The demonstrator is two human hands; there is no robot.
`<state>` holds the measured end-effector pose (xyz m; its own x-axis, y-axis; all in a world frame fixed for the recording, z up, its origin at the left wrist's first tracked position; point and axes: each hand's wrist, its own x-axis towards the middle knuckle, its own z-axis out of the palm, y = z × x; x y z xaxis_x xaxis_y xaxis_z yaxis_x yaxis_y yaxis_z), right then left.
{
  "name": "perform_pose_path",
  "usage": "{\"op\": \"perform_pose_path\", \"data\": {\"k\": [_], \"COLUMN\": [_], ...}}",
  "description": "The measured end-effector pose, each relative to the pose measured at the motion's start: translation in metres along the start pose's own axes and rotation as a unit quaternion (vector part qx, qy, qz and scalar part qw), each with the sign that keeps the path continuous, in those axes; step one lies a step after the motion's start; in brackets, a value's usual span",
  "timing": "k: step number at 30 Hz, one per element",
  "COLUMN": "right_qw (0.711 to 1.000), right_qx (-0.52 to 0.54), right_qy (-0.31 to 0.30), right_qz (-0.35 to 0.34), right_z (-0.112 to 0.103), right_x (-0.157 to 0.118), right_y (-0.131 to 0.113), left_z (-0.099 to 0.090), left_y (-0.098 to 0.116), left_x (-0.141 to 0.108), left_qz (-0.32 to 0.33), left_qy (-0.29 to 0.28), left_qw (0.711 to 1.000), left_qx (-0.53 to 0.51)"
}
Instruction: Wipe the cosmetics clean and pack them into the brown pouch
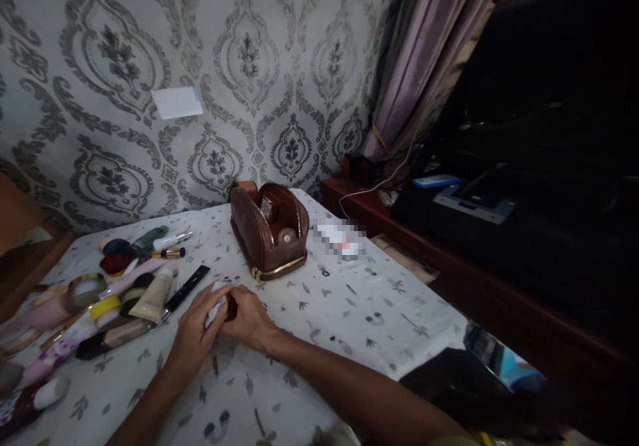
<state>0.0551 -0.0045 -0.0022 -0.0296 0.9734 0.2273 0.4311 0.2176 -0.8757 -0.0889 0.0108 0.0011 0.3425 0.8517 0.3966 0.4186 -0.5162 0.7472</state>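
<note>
Fingers (242,297) around white item (215,310)

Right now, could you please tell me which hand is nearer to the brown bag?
The right hand: it is just in front of the brown bag, apart from it. The left hand is farther off, to the right hand's left.

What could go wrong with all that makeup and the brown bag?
The small white-and-dark item might slip, since the left hand and right hand hold it only between them above the cloth.

The slim black stick lies close beside the left hand, so a bump could roll it into the cream-colored tube.

The brown bag is unzipped, so if knocked over, things inside could tumble out.
</note>
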Motion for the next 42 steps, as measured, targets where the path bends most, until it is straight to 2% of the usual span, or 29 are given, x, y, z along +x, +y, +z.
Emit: {"op": "perform_pose_path", "data": {"k": [4,7,10,17,20,24,27,32,37,40,42], "right_qw": [1.0,1.0,0.998,0.986,0.974,0.937,0.922,0.927,0.918,0.925,0.936], "right_qx": [0.002,-0.002,0.047,0.158,0.218,0.338,0.377,0.368,0.387,0.374,0.349], "right_qy": [-0.007,0.001,0.0,-0.007,-0.01,-0.019,-0.015,-0.028,-0.066,-0.048,-0.029], "right_qz": [0.0,0.014,0.038,0.061,0.063,0.082,0.085,0.066,0.056,0.037,0.023], "right_z": [-0.001,-0.001,0.001,0.002,0.002,0.004,0.004,-0.001,0.001,0.006,0.009], "right_x": [0.001,0.003,0.006,0.013,0.014,0.015,0.014,0.011,0.009,0.01,0.011], "right_y": [-0.002,0.001,0.008,0.019,0.019,0.016,0.012,0.004,0.002,0.007,0.012], "left_z": [0.002,0.001,0.0,-0.001,-0.003,-0.005,-0.006,-0.007,-0.006,-0.008,-0.009], "left_y": [-0.002,-0.001,0.002,0.008,0.008,0.009,0.015,0.022,0.013,0.008,0.008], "left_x": [-0.003,-0.003,-0.003,-0.004,-0.003,-0.002,-0.003,-0.001,0.004,0.007,0.007], "left_qz": [0.078,0.161,0.228,0.259,0.228,0.123,0.053,-0.028,-0.099,-0.13,-0.123], "left_qy": [-0.003,0.009,0.013,0.011,0.0,-0.006,-0.017,0.007,0.034,0.038,0.037], "left_qw": [0.996,0.985,0.971,0.963,0.971,0.992,0.998,0.996,0.98,0.967,0.968], "left_qx": [0.038,0.064,0.076,0.078,0.075,0.033,-0.016,-0.085,-0.172,-0.216,-0.215]}}
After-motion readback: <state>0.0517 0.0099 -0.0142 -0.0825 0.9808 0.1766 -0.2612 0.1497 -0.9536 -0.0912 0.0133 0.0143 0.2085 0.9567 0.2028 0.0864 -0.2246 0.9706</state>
